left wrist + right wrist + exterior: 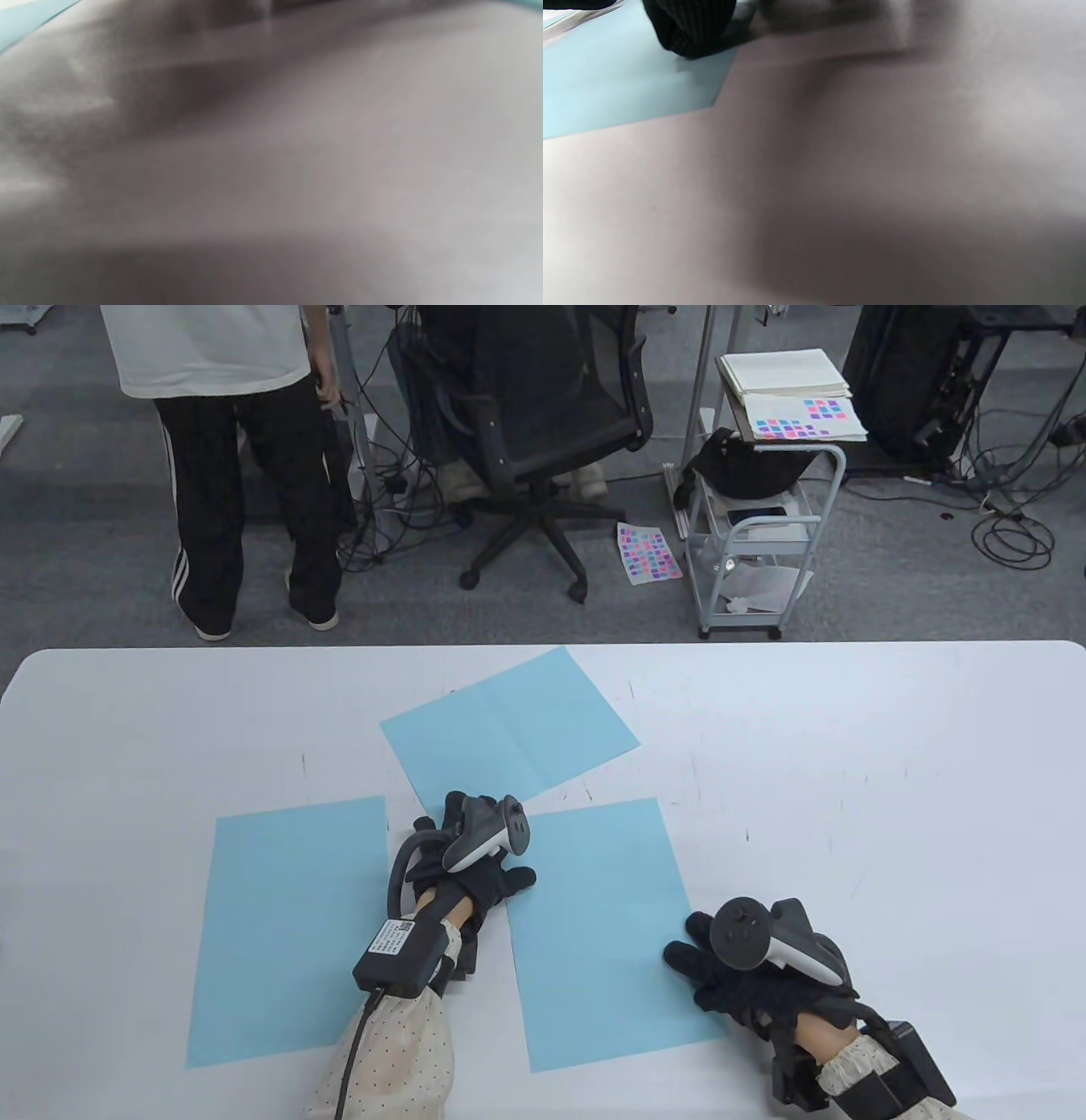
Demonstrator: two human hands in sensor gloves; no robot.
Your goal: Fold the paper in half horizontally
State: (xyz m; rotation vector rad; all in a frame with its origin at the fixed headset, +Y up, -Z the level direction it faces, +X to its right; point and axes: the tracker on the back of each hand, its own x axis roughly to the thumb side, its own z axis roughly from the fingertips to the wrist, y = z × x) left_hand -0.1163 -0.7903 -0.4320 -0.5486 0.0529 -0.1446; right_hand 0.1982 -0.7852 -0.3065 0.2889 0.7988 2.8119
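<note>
Three light blue paper sheets lie flat on the white table (848, 746). The middle sheet (602, 925) lies between my hands. My left hand (484, 857) rests with flat fingers on its upper left corner. My right hand (721, 971) lies flat on its lower right edge, and a gloved fingertip (689, 29) presses the sheet's corner (619, 84) in the right wrist view. A second sheet (284, 925) lies to the left. A third sheet (509, 725), creased down its middle, lies tilted farther back. The left wrist view is a blur of table with a sliver of blue paper (25, 17).
Beyond the table's far edge stand a person (229, 458), a black office chair (543, 424) and a white cart (764, 509) stacked with papers. Cables trail over the grey floor.
</note>
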